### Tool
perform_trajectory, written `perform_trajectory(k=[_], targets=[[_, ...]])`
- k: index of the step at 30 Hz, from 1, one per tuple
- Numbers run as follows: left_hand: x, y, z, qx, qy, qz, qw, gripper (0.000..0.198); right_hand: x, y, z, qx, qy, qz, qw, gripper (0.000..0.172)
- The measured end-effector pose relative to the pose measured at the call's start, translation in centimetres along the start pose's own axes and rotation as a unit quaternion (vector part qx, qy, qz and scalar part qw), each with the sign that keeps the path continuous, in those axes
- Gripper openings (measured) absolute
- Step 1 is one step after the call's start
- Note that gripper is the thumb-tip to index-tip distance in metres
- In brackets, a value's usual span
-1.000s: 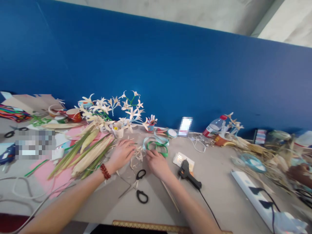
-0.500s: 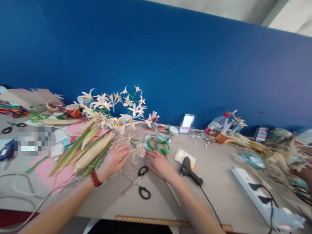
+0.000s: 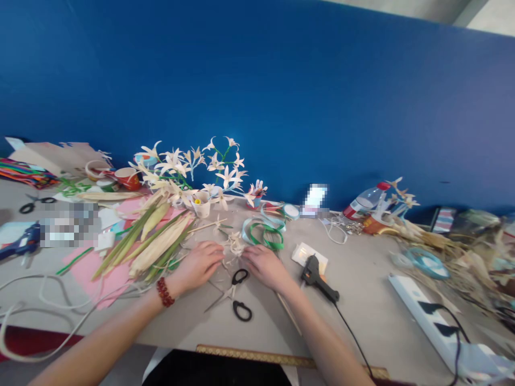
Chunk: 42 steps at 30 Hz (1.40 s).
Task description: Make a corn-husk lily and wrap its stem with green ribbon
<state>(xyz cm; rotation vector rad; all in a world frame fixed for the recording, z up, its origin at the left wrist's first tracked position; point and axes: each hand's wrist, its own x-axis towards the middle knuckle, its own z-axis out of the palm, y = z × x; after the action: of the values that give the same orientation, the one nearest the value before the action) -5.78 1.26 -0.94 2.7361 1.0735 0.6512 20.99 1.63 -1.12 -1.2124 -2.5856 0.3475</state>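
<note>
A small heap of pale husk scraps (image 3: 234, 244) lies on the table between my two hands. On its left side rests my left hand (image 3: 199, 264), palm down with fingers stretched toward the scraps, a red bead bracelet (image 3: 165, 292) on that wrist. My right hand (image 3: 264, 268) lies low at the heap's right side, its fingers outstretched and fingertips at the scraps. Neither hand visibly grips anything. Black-handled scissors (image 3: 232, 295) lie spread just in front of the heap. Loops of green ribbon (image 3: 267, 236) sit right behind my right hand.
Corn husks (image 3: 161, 249) lie on pink paper at left. Pale husk flowers (image 3: 174, 161) stand behind them near a paper cup (image 3: 201, 206). At right are a black glue gun (image 3: 317, 279), a power strip (image 3: 422, 321), and a bottle (image 3: 364, 202). A ruler (image 3: 249, 355) lies along the front edge.
My left hand has moved right, narrowing the gap between my hands around the scraps. The view has shifted slightly, and another person's hand at the right edge is out of sight.
</note>
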Motion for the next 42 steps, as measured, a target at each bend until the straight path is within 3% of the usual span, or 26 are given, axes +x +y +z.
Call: perform_trajectory(k=[4,9,12,17,22,28,35,38,42], targets=[[0.0,0.2,0.8,0.024,-0.039,0.014,0.999,0.028,-0.3,-0.3,-0.2,0.011,0.015,-0.002,1.000,0.030],[-0.6,-0.8,0.2,0.060,0.001,-0.029,0.998,0.023,-2.2,-0.2,-0.4,0.020,0.026,0.029,0.999,0.026],[-0.4,0.0,0.0,0.044,0.026,-0.039,0.998,0.022,-2.7,-0.6,-0.3,0.035,0.032,0.016,0.999,0.021],[0.2,1.5,0.5,0.043,-0.023,-0.011,0.999,0.019,-2.7,-0.3,-0.8,0.021,0.040,0.039,0.998,0.015],[-0.2,0.9,0.2,0.073,0.012,-0.049,0.996,0.020,-3.7,0.2,-1.6,0.020,0.049,0.050,0.997,0.015],[-1.0,2.2,-0.2,0.023,-0.056,0.051,0.997,0.022,-3.8,-1.2,-0.9,0.041,0.014,-0.003,0.999,0.017],[-2.0,-0.7,-0.6,0.059,0.039,-0.064,0.995,0.017,-3.7,-2.0,-0.5,0.024,-0.003,0.001,1.000,0.018],[-1.9,-1.5,-1.1,0.032,0.065,-0.092,0.993,0.019,-4.0,-1.1,-1.6,-0.025,-0.011,0.069,0.997,0.015],[-1.5,-0.8,-1.3,0.003,0.072,-0.079,0.994,0.023,-4.7,1.4,-4.0,-0.105,0.011,0.204,0.973,0.018]])
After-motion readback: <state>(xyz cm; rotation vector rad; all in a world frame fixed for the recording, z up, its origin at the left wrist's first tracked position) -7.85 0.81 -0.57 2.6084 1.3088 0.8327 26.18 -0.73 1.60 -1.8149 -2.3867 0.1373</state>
